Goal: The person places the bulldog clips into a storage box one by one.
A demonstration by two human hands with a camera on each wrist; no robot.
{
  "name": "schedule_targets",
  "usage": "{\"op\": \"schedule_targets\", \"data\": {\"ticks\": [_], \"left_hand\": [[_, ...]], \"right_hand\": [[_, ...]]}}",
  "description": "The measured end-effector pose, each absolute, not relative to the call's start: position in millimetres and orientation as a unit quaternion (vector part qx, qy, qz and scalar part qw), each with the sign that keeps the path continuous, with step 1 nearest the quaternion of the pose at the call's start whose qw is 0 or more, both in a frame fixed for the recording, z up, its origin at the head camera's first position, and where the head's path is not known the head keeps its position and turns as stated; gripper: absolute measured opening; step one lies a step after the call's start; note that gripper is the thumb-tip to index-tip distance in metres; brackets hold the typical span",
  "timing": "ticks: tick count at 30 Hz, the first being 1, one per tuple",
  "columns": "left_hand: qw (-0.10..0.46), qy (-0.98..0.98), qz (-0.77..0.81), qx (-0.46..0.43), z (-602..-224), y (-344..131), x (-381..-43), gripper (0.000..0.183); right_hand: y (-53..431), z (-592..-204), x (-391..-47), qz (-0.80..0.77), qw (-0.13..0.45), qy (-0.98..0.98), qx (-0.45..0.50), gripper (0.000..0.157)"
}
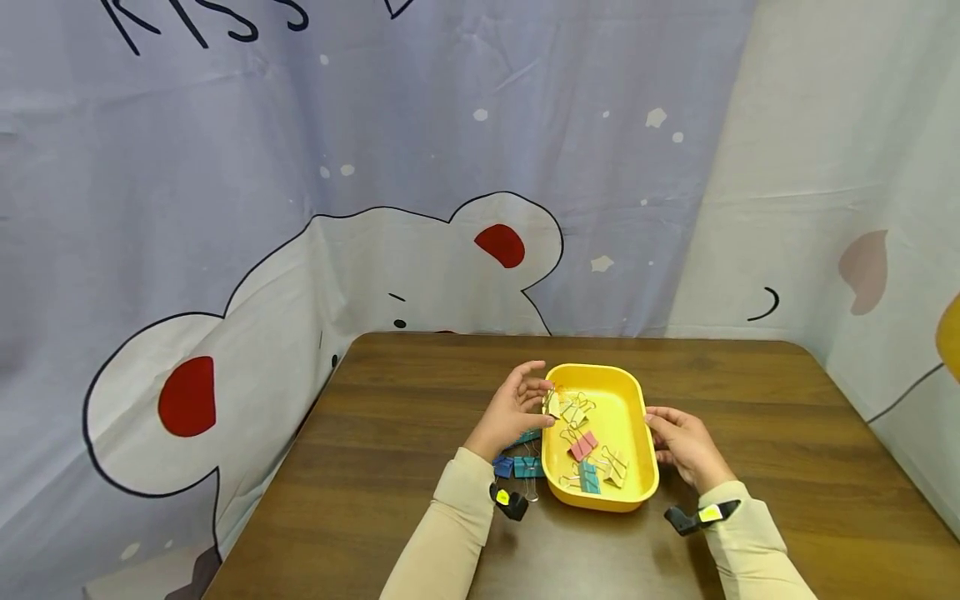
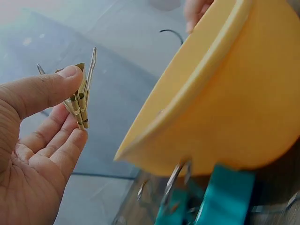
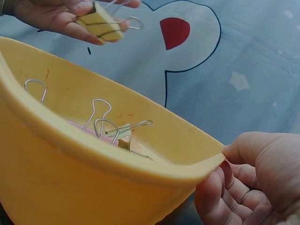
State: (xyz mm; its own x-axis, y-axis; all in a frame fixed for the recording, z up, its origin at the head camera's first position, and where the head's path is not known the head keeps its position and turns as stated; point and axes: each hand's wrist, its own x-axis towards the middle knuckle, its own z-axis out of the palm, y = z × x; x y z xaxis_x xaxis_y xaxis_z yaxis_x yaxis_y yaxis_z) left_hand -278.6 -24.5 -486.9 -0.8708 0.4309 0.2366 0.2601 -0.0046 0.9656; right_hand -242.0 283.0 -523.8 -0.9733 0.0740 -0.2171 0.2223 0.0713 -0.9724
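My left hand [image 1: 516,407] pinches a yellow binder clip [image 2: 78,101] between thumb and fingertips, close over the left rim of a yellow plastic bin [image 1: 618,408]. My right hand [image 1: 684,446] grips the bin's right rim, thumb on top and fingers curled beneath. Inside the bin lie several yellow clips [image 1: 576,414], a pink clip [image 1: 583,446] and a teal clip [image 1: 589,478]. To the bin's left, partly behind my left hand and sleeve, are a blue clip [image 1: 503,467] and teal clips [image 1: 528,467] on the table.
The brown wooden table [image 1: 420,400] spreads out on both sides of the bin. Behind it hangs a printed curtain [image 1: 420,125] reaching down to the table's far edge. A thin dark cord [image 1: 903,392] runs along the curtain at the right.
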Motion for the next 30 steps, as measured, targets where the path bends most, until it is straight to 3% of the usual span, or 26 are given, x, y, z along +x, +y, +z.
{"op": "schedule_targets", "data": {"ticks": [16, 22, 30], "left_hand": [[0.092, 0.704, 0.645, 0.281, -481, 22, -276, 0.081], [0.096, 0.668, 0.676, 0.295, -475, 21, -273, 0.086], [0.059, 0.663, 0.687, 0.292, -472, 0, -280, 0.074]], "right_hand": [[283, -527, -239, -0.689, 0.055, 0.716, 0.094, 0.045], [283, -526, -241, -0.685, 0.056, 0.721, 0.089, 0.047], [285, -525, -241, -0.689, 0.055, 0.717, 0.089, 0.048]]}}
